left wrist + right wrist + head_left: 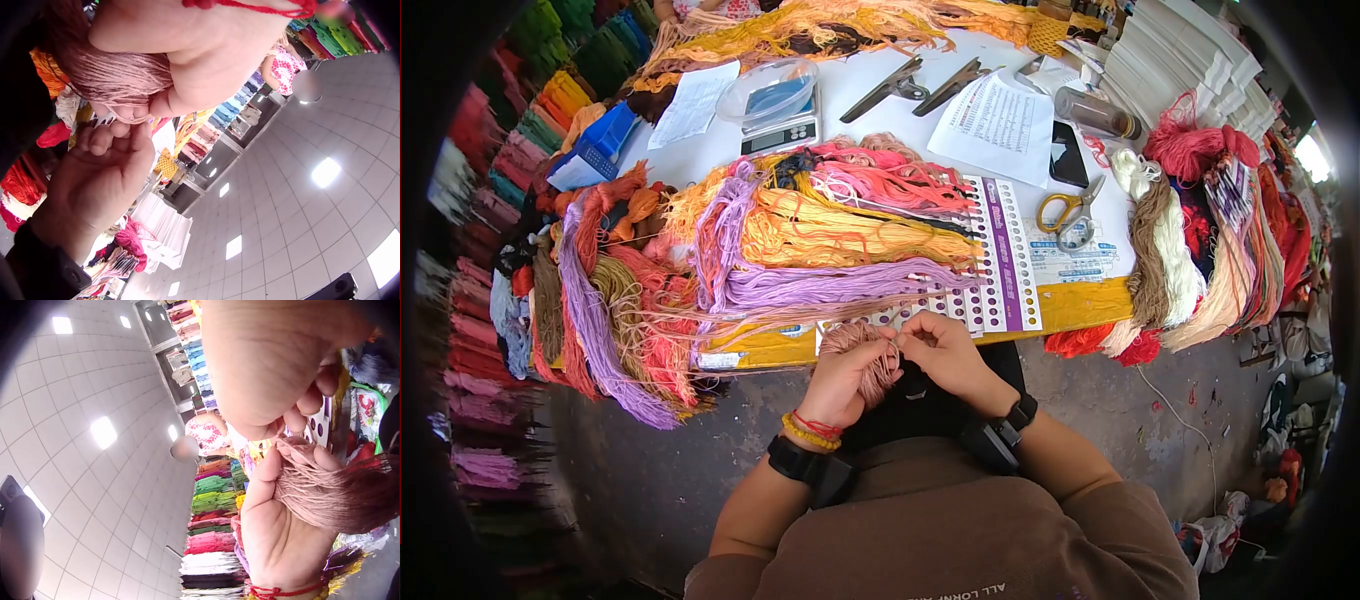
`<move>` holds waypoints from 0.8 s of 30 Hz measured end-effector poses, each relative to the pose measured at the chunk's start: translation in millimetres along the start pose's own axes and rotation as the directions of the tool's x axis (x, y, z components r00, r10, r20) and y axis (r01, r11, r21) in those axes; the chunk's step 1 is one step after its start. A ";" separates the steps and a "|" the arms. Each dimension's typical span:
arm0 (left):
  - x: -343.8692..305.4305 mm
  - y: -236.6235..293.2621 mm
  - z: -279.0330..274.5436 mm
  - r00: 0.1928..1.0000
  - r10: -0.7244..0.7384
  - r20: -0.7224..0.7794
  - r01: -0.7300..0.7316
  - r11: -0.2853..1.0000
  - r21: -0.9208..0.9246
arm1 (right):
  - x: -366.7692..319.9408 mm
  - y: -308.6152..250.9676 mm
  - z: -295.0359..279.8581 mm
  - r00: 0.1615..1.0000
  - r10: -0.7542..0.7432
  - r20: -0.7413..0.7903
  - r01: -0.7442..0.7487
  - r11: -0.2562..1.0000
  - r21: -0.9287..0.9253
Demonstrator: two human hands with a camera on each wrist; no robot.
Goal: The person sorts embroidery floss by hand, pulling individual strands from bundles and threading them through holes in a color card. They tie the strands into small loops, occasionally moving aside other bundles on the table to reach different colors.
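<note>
Just at the table edge [1090,302], the left hand [842,388] grips a pink skein [858,343], the right hand [945,355] pinches its top; floor [1100,405] shows at both sides.

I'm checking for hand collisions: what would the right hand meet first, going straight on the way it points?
Probably the dusty-pink skein held in the left hand; the right hand has its fingertips right at it. Depth is unclear, so the left hand might come first.
</note>
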State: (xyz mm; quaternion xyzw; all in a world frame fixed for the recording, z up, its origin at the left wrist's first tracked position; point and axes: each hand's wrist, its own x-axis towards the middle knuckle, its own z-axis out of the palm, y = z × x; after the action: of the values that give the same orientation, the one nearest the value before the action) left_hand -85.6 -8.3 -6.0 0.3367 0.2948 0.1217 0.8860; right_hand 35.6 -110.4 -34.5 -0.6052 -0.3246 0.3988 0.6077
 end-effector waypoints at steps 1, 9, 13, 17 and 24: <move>-0.2 0.2 0.4 1.000 -0.003 -0.005 0.003 1.000 -0.002 | -0.1 -0.8 0.2 1.000 0.002 0.000 -0.002 1.000 0.011; 0.0 -0.5 0.6 1.000 0.002 -0.001 -0.002 1.000 0.015 | 0.9 5.0 0.3 1.000 -0.003 -0.003 0.003 1.000 0.018; 0.7 -1.3 -0.2 1.000 0.009 0.009 -0.009 1.000 0.018 | 0.8 4.0 0.7 1.000 0.007 -0.006 -0.007 1.000 0.015; 1.2 -1.3 -0.4 1.000 0.011 0.015 -0.011 1.000 0.027 | 0.2 1.7 0.4 1.000 0.010 -0.001 -0.010 1.000 0.015; 2.2 -2.6 -1.5 1.000 0.004 0.018 -0.004 1.000 0.024 | 0.7 1.7 0.4 1.000 -0.001 0.006 0.001 0.999 0.048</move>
State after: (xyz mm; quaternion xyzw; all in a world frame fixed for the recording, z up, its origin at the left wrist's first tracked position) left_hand -84.7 -8.5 -9.6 0.3488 0.2877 0.1170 0.8842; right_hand 35.4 -109.6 -36.2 -0.5892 -0.3169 0.4079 0.6213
